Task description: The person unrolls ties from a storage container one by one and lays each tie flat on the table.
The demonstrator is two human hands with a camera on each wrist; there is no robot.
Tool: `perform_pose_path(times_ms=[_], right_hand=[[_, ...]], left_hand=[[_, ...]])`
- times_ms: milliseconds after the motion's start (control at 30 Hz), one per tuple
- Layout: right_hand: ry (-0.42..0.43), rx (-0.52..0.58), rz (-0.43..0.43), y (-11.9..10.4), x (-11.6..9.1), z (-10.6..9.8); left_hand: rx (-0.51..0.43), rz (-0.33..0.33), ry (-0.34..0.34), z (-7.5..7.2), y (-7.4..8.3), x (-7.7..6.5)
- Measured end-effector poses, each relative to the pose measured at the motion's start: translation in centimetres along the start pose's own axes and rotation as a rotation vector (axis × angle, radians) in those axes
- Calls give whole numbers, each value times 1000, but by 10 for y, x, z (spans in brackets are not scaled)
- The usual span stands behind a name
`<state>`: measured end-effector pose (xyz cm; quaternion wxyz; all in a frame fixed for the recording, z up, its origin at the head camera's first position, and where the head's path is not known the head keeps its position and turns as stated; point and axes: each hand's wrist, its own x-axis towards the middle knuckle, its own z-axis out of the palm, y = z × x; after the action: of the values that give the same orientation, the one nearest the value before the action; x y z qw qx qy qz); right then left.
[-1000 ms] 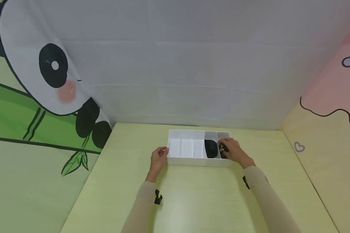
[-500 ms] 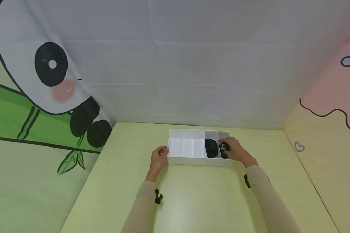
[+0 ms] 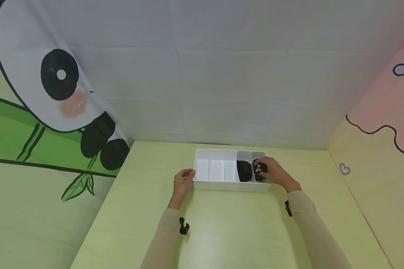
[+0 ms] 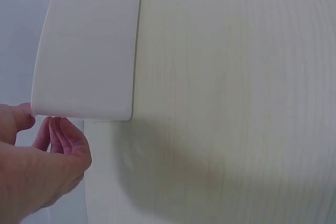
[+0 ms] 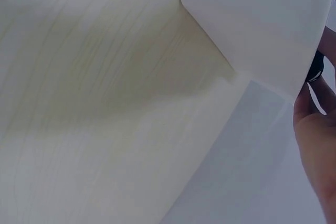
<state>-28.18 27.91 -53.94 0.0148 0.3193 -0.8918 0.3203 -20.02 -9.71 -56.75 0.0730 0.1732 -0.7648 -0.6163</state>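
A white divided box (image 3: pixel 216 185) lies on the table. At its left end, my left hand (image 3: pixel 183 184) has thumb and bent fingertips on the wall; the left wrist view shows these fingertips (image 4: pixel 68 129) right at the edge of the white box (image 4: pixel 84 51). A smooth, rounded black object (image 3: pixel 244 171), shaped like a computer mouse, sits in the compartment second from the right. In the rightmost compartment, my right hand (image 3: pixel 272 172) grips a black object with pale markings (image 3: pixel 258 169), partly hidden by the fingers. The right wrist view shows only a glossy dark bit (image 5: pixel 315 69) of it between the fingers.
The pale yellow table (image 3: pixel 215 228) extends in front of the box. A whitish cloth wall (image 3: pixel 222 93) rises close behind it. Printed side panels stand left and right, and a dark strap piece (image 3: pixel 184 226) hangs by the left sleeve.
My right hand has shifted slightly to the right at the rightmost compartment, showing more of the marked black object. My left hand keeps its place at the box's left end.
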Motion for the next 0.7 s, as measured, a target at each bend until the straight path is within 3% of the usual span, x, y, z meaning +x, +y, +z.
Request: perform_pose_path(times_ms=[700], right_hand=[[24,-5,-41,-18,2,-15]], left_hand=[[-21,-19,48,-3,5,-2]])
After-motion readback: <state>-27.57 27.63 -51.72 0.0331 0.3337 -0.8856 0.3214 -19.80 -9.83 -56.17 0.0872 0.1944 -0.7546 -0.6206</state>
